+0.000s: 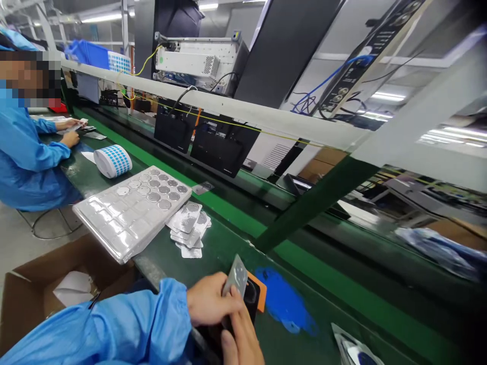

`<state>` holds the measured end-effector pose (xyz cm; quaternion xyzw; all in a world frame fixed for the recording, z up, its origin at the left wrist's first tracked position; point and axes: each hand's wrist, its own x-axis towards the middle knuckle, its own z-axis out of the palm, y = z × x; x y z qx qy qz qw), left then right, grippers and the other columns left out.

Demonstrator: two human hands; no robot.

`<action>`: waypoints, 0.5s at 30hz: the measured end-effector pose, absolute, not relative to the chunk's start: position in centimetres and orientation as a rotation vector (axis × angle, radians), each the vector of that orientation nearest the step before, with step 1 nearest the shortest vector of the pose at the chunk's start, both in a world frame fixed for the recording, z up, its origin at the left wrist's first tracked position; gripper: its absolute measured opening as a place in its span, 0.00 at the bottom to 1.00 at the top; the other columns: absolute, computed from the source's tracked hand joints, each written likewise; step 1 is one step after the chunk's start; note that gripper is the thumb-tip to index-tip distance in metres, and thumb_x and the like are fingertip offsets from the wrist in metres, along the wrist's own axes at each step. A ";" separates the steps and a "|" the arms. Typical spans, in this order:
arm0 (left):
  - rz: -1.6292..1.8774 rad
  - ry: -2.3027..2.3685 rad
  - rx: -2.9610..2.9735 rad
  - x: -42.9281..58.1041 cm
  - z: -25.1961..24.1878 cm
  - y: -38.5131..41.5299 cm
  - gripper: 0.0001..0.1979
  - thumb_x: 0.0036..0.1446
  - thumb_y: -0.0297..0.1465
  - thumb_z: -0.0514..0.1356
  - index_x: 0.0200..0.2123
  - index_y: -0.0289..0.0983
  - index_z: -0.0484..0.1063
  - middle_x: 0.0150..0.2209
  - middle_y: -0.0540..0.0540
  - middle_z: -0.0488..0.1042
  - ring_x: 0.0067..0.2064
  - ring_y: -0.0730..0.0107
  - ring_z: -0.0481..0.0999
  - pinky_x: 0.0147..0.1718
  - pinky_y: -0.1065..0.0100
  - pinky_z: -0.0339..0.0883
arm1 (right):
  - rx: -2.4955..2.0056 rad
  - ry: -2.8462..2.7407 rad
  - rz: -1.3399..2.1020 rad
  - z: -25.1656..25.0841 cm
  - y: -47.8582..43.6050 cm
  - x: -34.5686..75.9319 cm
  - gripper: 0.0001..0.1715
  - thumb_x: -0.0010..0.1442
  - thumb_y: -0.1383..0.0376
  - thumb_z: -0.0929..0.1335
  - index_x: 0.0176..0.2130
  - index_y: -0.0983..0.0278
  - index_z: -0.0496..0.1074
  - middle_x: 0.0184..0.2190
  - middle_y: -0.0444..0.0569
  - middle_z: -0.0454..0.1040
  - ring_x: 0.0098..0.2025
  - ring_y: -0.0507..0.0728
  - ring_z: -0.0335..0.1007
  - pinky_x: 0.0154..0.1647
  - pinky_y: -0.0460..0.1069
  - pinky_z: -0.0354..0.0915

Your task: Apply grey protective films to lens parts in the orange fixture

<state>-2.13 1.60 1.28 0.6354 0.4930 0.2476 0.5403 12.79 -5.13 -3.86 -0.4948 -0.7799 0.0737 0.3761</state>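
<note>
Both hands meet at the bench's near edge. The left hand (207, 304) pinches a small grey foil piece (236, 276) over a black part (251, 296). The right hand (241, 337) has its grip pressed against that part.

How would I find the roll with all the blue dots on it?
Start at the long green table, then find the clear tray of round discs. Just beyond it, toward the co-worker in blue, lies the white roll: nothing else has blue dots.

A loose light-blue sleeve (114, 324) covers the left arm.
</note>
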 end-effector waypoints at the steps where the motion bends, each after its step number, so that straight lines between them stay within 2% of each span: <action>1: 0.666 1.169 1.462 -2.9 1.2 3.0 0.18 0.57 0.42 0.58 0.45 0.35 0.70 0.40 0.46 0.75 0.38 0.67 0.73 0.36 0.68 0.65 | -1.201 -2.041 0.226 -2.7 -4.4 12.5 0.32 0.69 0.61 0.58 0.68 0.64 0.52 0.66 0.54 0.52 0.67 0.64 0.52 0.61 0.60 0.60; 4: 0.870 1.277 1.532 -6.4 1.4 8.5 0.18 0.59 0.33 0.55 0.52 0.36 0.66 0.43 0.45 0.75 0.40 0.68 0.75 0.38 0.68 0.68 | -1.184 -2.000 0.220 -1.2 -1.8 13.2 0.28 0.68 0.60 0.59 0.65 0.63 0.58 0.65 0.52 0.55 0.67 0.63 0.51 0.64 0.62 0.55; 6: 0.816 1.600 1.778 -9.1 1.7 12.4 0.21 0.58 0.34 0.57 0.55 0.39 0.64 0.44 0.44 0.75 0.42 0.67 0.75 0.42 0.67 0.68 | -1.288 -1.934 0.205 -1.9 -0.2 14.2 0.24 0.67 0.58 0.61 0.59 0.64 0.65 0.63 0.52 0.60 0.66 0.64 0.53 0.64 0.64 0.54; 8: 0.801 1.830 1.833 -11.3 2.0 15.2 0.25 0.56 0.33 0.58 0.58 0.36 0.63 0.44 0.39 0.74 0.45 0.60 0.74 0.46 0.61 0.66 | -1.393 -1.916 0.221 -3.3 1.2 15.1 0.22 0.66 0.55 0.62 0.52 0.64 0.71 0.59 0.52 0.65 0.63 0.66 0.57 0.62 0.65 0.56; 10: 0.801 1.973 1.871 -12.7 2.1 16.4 0.26 0.54 0.31 0.60 0.57 0.33 0.65 0.47 0.35 0.71 0.51 0.54 0.70 0.52 0.56 0.62 | -1.461 -1.915 0.273 -4.6 1.9 15.6 0.23 0.64 0.51 0.63 0.47 0.64 0.74 0.56 0.53 0.68 0.61 0.67 0.59 0.60 0.65 0.59; 12: 0.804 2.048 1.952 -13.6 2.4 16.3 0.23 0.53 0.29 0.60 0.54 0.32 0.68 0.52 0.33 0.68 0.56 0.51 0.65 0.56 0.55 0.58 | -1.520 -1.879 0.335 -5.1 2.1 15.9 0.25 0.63 0.48 0.63 0.45 0.63 0.75 0.54 0.52 0.69 0.61 0.67 0.60 0.58 0.65 0.61; 15: 0.784 2.085 2.099 -16.1 4.0 15.1 0.16 0.57 0.31 0.57 0.49 0.35 0.72 0.51 0.38 0.69 0.57 0.57 0.63 0.59 0.60 0.55 | -1.624 -1.764 0.459 -4.5 1.7 16.1 0.25 0.62 0.45 0.62 0.44 0.60 0.75 0.55 0.48 0.69 0.59 0.66 0.62 0.53 0.61 0.65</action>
